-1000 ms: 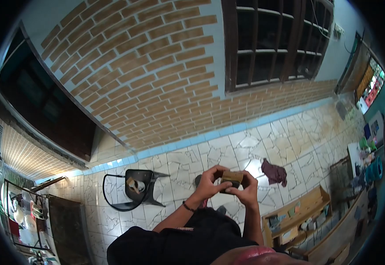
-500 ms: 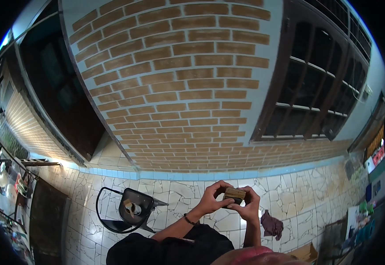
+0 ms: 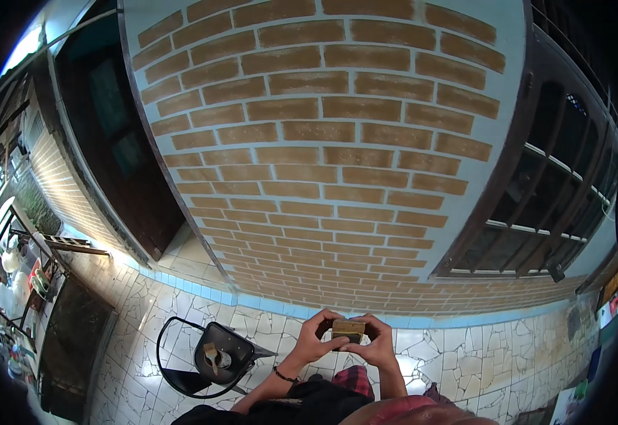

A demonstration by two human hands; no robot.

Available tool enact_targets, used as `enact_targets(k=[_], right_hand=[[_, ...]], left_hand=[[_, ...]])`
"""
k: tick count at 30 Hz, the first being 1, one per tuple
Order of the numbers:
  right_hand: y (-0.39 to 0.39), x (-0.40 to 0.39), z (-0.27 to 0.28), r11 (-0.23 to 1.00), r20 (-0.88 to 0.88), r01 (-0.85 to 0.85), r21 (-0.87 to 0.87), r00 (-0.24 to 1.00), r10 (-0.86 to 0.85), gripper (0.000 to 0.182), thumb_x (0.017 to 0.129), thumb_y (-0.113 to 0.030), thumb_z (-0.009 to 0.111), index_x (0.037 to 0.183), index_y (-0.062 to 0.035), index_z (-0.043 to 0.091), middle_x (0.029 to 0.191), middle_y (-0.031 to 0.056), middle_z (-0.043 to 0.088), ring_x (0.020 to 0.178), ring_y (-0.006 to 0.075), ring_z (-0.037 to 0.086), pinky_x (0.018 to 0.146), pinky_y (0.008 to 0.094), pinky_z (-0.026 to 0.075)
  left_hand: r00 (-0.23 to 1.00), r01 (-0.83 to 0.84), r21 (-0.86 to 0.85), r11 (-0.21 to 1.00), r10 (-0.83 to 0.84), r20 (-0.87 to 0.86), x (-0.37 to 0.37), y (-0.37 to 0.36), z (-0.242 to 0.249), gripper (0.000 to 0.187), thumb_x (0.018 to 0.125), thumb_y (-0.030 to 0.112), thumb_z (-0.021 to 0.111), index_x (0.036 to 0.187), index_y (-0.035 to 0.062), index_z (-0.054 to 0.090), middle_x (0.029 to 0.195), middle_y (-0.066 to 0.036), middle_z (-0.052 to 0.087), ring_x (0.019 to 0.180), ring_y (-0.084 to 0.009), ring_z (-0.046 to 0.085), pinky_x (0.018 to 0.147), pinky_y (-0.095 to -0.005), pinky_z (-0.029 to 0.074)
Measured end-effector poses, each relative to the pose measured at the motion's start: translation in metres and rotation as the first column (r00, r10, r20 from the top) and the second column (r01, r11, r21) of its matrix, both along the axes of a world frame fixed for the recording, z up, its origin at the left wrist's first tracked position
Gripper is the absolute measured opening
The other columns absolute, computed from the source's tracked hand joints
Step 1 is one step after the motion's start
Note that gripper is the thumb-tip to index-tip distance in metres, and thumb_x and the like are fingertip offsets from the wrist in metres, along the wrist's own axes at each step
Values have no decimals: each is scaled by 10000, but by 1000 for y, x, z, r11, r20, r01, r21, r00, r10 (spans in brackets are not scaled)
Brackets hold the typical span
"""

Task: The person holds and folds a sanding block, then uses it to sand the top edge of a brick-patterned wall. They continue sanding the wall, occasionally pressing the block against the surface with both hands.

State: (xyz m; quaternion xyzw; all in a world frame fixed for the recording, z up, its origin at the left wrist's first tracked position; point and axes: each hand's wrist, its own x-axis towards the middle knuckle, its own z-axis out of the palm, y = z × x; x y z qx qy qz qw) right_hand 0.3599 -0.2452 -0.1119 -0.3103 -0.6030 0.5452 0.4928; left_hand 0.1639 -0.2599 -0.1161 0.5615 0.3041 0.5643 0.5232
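Block (image 3: 348,330) sits right of the chair (image 3: 241,352), held up between the left hand (image 3: 316,341) and right hand (image 3: 376,340), both grasping its sides; should either hand loosen, it could tilt, slip and drop onto the tiles (image 3: 278,328) beside the chair.

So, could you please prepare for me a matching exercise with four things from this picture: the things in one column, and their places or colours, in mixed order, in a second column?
Things
1. small block
2. brush
3. bracelet
4. brick-patterned wall

Places or colours
A. around the left wrist
B. orange-brown with pale lines
C. over the seat of the black chair
D. held between the left hand and the right hand

Right pairs: 1-D, 2-C, 3-A, 4-B
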Motion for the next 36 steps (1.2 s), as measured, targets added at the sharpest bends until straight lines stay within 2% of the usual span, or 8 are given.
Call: enact_targets(k=[11, 15, 19, 20, 23, 26, 29, 36], right_hand=[[112, 17, 16, 997, 16, -39, 66, 999, 38, 713, 614, -68, 998, 1231, 27, 652, 1151, 85, 682, 1105, 188, 670, 971, 348, 546], [147, 32, 39, 996, -87, -53, 65, 994, 59, 905, 581, -37, 999, 1367, 21, 555, 1254, 121, 660, 1188, 214, 636, 1038, 374, 510], [174, 50, 54, 998, -158, -32, 62, 986, 41, 1138, 537, -168, 1032, 1486, 30, 436, 1423, 150, 551, 1326, 238, 542, 1142, 397, 411], [180, 54, 58, 989, -154, 0, 147, 988, 23, 1204, 531, -159, 1027, 1533, 24, 384, 1459, 154, 521, 1350, 241, 521, 1148, 396, 402], [185, 70, 73, 967, -97, 49, 250, 995, -26, 1333, 529, -196, 1026, 1607, -27, 260, 1513, 158, 463, 1398, 262, 476, 1158, 410, 384], [189, 84, 70, 963, -134, 79, 257, 990, -45, 1429, 507, -259, 1037, 1633, -63, 179, 1536, 171, 430, 1421, 289, 451, 1163, 432, 375], [190, 89, 67, 970, -157, 102, 220, 985, -68, 1484, 493, -289, 1037, 1645, -81, 125, 1566, 184, 389, 1446, 313, 420, 1179, 449, 352], [194, 83, 62, 964, -253, 97, 248, 967, -33, 1487, 509, -264, 1015, 1649, -90, 76, 1621, 200, 304, 1492, 332, 354, 1212, 455, 295]], left_hand=[[987, -155, 32, 987, 156, -31, 19, 94, 21, 463, 769, -24, 869, 1161, -17, 622, 1110, -65, 642, 1101, -154, 629, 990, -324, 506], [986, -170, 50, 984, 170, 7, 39, 131, 37, 749, 734, 104, 933, 1367, -4, 547, 1262, -105, 631, 1208, -195, 611, 1041, -354, 500], [992, -107, 98, 989, 113, -53, 55, 158, 63, 1066, 660, 178, 986, 1531, 10, 395, 1441, -118, 514, 1345, -221, 514, 1073, -371, 472], [996, -82, 111, 990, 86, -32, 59, 164, 62, 1130, 646, 178, 992, 1558, 16, 346, 1460, -119, 503, 1353, -233, 508, 1078, -375, 465], [1000, -3, 149, 989, 1, 11, 74, 183, 71, 1292, 563, 205, 1027, 1598, 33, 273, 1490, -133, 473, 1369, -248, 489, 1095, -402, 450], [999, 44, 144, 989, -44, -2, 90, 191, 83, 1426, 473, 186, 1038, 1616, 37, 198, 1530, -134, 432, 1439, -273, 417, 1186, -429, 342], [998, 63, 198, 978, -64, -4, 99, 202, 77, 1539, 430, 206, 1061, 1644, 99, 121, 1547, -156, 397, 1390, -292, 458, 1123, -431, 413], [981, 171, 261, 950, -189, 46, 91, 214, 76, 1629, 423, 232, 1059, 1648, 120, -10, 1597, -184, 317, 1463, -328, 368, 1193, -472, 321]])
